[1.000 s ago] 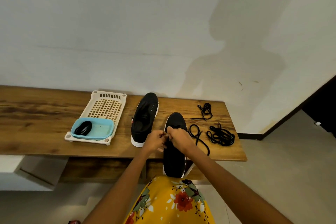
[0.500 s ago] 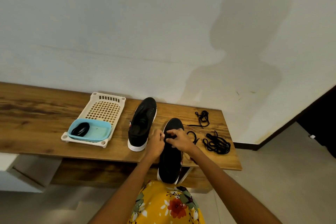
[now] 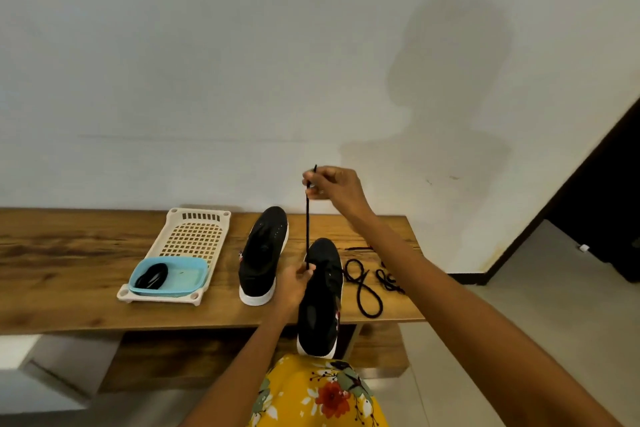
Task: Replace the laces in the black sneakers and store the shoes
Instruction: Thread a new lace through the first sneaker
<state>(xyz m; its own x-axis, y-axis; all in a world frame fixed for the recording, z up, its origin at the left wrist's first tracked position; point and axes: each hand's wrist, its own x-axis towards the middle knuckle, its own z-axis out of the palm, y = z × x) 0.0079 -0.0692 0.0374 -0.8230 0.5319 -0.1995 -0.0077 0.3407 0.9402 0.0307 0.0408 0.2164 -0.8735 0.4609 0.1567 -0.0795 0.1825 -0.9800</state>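
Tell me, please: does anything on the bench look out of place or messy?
Nothing looks damaged. The near sneaker overhangs the front edge of the bench, held by the left hand, while the right hand pulls a lace upward. Loose laces lie tangled beside it.

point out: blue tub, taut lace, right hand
blue tub (image 3: 188, 276): head view, bare floor of tub
taut lace (image 3: 307, 225): head view, middle of stretched span
right hand (image 3: 334, 185): head view, back of hand

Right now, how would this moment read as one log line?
step: lacing near sneaker | right hand: pulls black lace up taut | left hand: steadies sneaker at eyelets | far sneaker: untouched
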